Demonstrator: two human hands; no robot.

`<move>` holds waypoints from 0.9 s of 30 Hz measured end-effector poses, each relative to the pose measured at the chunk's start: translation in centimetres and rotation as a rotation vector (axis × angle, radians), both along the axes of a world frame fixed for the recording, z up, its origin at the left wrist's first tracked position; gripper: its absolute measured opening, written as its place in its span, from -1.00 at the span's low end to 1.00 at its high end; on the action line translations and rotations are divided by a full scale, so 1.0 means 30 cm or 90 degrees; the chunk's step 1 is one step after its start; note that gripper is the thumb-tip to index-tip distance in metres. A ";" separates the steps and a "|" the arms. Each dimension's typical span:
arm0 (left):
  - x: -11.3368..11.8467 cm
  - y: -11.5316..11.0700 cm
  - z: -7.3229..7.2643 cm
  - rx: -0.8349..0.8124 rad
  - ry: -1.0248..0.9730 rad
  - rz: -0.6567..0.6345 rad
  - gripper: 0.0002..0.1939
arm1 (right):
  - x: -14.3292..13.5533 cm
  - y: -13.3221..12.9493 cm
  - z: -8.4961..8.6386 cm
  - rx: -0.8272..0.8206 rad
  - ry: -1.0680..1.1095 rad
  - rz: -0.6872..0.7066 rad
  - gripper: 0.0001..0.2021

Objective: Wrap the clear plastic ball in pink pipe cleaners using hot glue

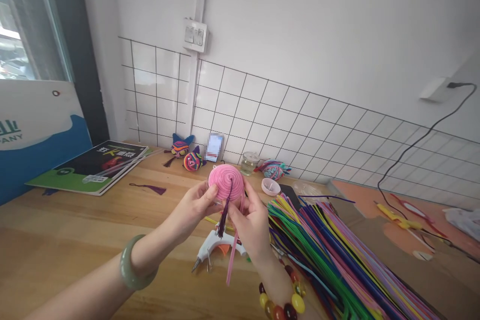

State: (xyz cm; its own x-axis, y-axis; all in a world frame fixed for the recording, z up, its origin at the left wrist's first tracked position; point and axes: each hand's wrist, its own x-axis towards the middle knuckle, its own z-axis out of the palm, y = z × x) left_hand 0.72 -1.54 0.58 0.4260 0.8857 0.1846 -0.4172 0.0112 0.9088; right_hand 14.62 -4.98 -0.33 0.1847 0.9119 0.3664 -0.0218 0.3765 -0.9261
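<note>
Between both hands, above the table, is a pink coiled pipe-cleaner dome (pixel 226 180) with its spiral side facing me. A dark purple tassel (pixel 224 217) hangs from its centre. My left hand (pixel 200 203) is closed on the dome's left edge, thumb on the front. My right hand (pixel 252 220) grips the lower right edge, its thumb near the tassel. A loose pink pipe-cleaner end (pixel 232 258) dangles below. Under the hands lies a white glue gun (pixel 215 246). Fingers behind the dome are hidden.
A large bundle of coloured pipe cleaners (pixel 330 250) lies at right. Behind stand woven figures (pixel 193 160), a phone (pixel 214 147), a glass jar (pixel 248 163) and a pink bowl (pixel 270 187). Another tassel (pixel 152 188) and a booklet (pixel 92 166) lie left; a yellow glue gun (pixel 397 216) lies far right.
</note>
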 end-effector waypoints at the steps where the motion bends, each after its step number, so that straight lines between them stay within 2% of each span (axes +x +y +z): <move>1: 0.001 0.000 0.001 0.002 0.007 0.010 -0.55 | 0.001 0.000 -0.001 -0.002 0.001 0.003 -0.34; 6: -0.002 0.004 0.014 0.032 0.040 0.096 -0.41 | 0.020 0.007 -0.011 -0.023 0.011 0.068 -0.26; 10: -0.004 0.008 0.021 0.066 0.037 0.118 -0.39 | 0.024 0.015 -0.018 -0.028 0.014 0.077 -0.21; 16: -0.008 0.019 0.007 0.095 0.024 0.112 -0.43 | 0.015 0.010 -0.011 -0.025 0.002 0.069 -0.16; 21: -0.012 0.034 -0.011 0.148 -0.037 0.077 -0.39 | 0.016 0.000 -0.010 -0.005 -0.011 0.061 -0.16; 27: -0.012 0.017 0.010 0.169 -0.085 0.050 -0.31 | 0.018 -0.009 -0.019 0.031 -0.020 0.075 -0.19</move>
